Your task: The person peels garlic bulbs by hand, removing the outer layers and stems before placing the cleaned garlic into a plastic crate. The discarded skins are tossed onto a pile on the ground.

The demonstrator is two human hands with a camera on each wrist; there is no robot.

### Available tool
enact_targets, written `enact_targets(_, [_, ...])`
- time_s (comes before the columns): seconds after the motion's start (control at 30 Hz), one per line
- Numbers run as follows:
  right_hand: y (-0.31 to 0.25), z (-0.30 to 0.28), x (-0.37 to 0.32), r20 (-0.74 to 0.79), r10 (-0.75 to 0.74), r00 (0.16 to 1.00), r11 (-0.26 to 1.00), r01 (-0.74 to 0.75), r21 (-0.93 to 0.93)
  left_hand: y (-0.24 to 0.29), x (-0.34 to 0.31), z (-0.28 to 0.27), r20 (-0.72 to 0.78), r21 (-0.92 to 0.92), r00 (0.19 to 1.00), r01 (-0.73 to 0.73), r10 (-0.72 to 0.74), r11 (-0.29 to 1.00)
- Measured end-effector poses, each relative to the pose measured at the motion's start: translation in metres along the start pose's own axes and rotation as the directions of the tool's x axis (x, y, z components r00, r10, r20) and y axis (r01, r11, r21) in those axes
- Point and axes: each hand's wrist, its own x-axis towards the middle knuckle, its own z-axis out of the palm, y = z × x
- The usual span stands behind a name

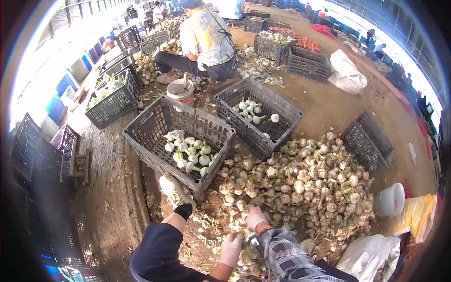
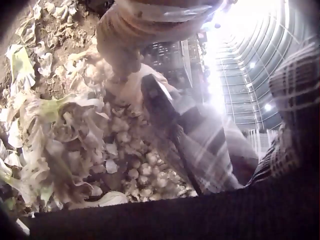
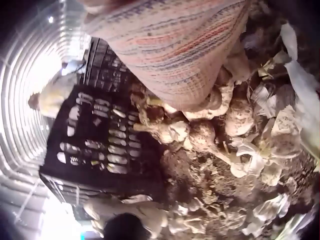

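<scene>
In a striped pale glove, the right hand (image 1: 255,218) reaches the near left edge of a heap of garlic bulbs (image 1: 305,188). The right wrist view has the back of this hand (image 3: 170,60) over several bulbs (image 3: 202,134), its fingertips hidden. Lower and to the left in the head view is the gloved left hand (image 1: 230,249), above loose peelings (image 1: 206,235). Its fingers (image 2: 120,57) look bent in the left wrist view; whether they hold anything is not visible. Trimmed white bulbs (image 1: 190,152) lie inside a black crate (image 1: 164,162).
A second crate (image 1: 275,141) with white bulbs adjoins the first. A bucket (image 1: 180,91) stands behind them, near a seated person (image 1: 209,40). An empty-looking crate (image 1: 369,143), a white tub (image 1: 390,199) and sacks (image 1: 371,258) are to the right. A shoe (image 1: 174,190) touches the ground near the crate.
</scene>
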Motion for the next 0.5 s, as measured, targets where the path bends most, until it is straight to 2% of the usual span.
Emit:
enact_targets(0.03, [0.011, 0.005, -0.006, -0.011, -0.054, 0.998, 0.995, 0.055, 0.088, 0.006, -0.003, 0.004, -0.023, -0.04, 1.0, 0.013, -0.014, 0.999])
enact_targets(0.07, [0.018, 0.008, -0.021, -0.027, -0.157, 0.987, 0.952, 0.158, 0.262, 0.013, -0.006, 0.01, -0.043, -0.083, 0.999, 0.024, -0.028, 0.996])
enact_targets(0.1, [0.02, 0.016, -0.04, 0.048, -0.074, 0.996, 0.752, 0.025, 0.659, 0.022, -0.011, 0.013, -0.025, -0.1, 0.995, 0.097, -0.1, 0.99])
enact_targets(0.17, [0.015, 0.011, -0.094, -0.153, -0.253, 0.955, 0.8, 0.295, 0.523, -0.023, 0.015, 0.007, 0.098, -0.258, 0.994, 0.076, -0.052, 0.963])
enact_targets(0.2, [0.009, 0.0, -0.134, -0.263, -0.568, 0.78, 0.822, 0.556, -0.123, -0.039, 0.021, 0.004, 0.149, -0.333, 0.989, 0.069, -0.02, 0.94])
enact_targets(0.23, [0.006, -0.006, -0.161, -0.387, -0.614, 0.687, 0.784, 0.587, -0.201, -0.006, -0.006, 0.008, 0.228, -0.241, 0.973, 0.089, -0.032, 0.966])
enact_targets(0.27, [0.012, -0.015, -0.173, -0.38, -0.49, 0.784, 0.823, 0.56, 0.094, 0.022, -0.031, 0.012, 0.266, -0.226, 0.964, 0.067, -0.004, 0.972])
enact_targets(0.3, [0.024, -0.027, -0.184, -0.324, -0.367, 0.872, 0.793, 0.475, 0.382, 0.033, -0.041, 0.012, 0.283, -0.126, 0.956, -0.041, 0.075, 0.991])
enact_targets(0.33, [0.029, -0.035, -0.196, -0.224, -0.254, 0.941, 0.695, 0.339, 0.634, 0.043, -0.052, 0.012, 0.31, -0.024, 0.939, -0.146, 0.147, 0.989])
enact_targets(0.37, [0.025, -0.041, -0.21, -0.226, -0.106, 0.968, 0.427, 0.25, 0.869, 0.071, -0.074, 0.015, 0.336, 0.236, 0.926, -0.259, 0.171, 0.937])
enact_targets(0.4, [0.023, -0.049, -0.222, -0.23, -0.119, 0.966, 0.529, 0.258, 0.809, 0.094, -0.095, 0.023, 0.343, 0.399, 0.931, -0.267, 0.127, 0.877])
enact_targets(0.43, [0.021, -0.056, -0.234, -0.234, -0.132, 0.963, 0.623, 0.264, 0.737, 0.078, -0.09, 0.023, 0.429, 0.467, 0.83, -0.542, 0.357, 0.699])
enact_targets(0.47, [0.028, -0.053, -0.232, -0.312, -0.257, 0.915, 0.742, 0.393, 0.542, 0.069, -0.088, 0.024, 0.529, 0.494, 0.66, -0.751, 0.533, 0.439])
enact_targets(0.5, [0.03, -0.049, -0.232, -0.317, -0.243, 0.917, 0.662, 0.396, 0.637, 0.061, -0.091, 0.026, 0.544, 0.495, 0.622, -0.78, 0.563, 0.384])
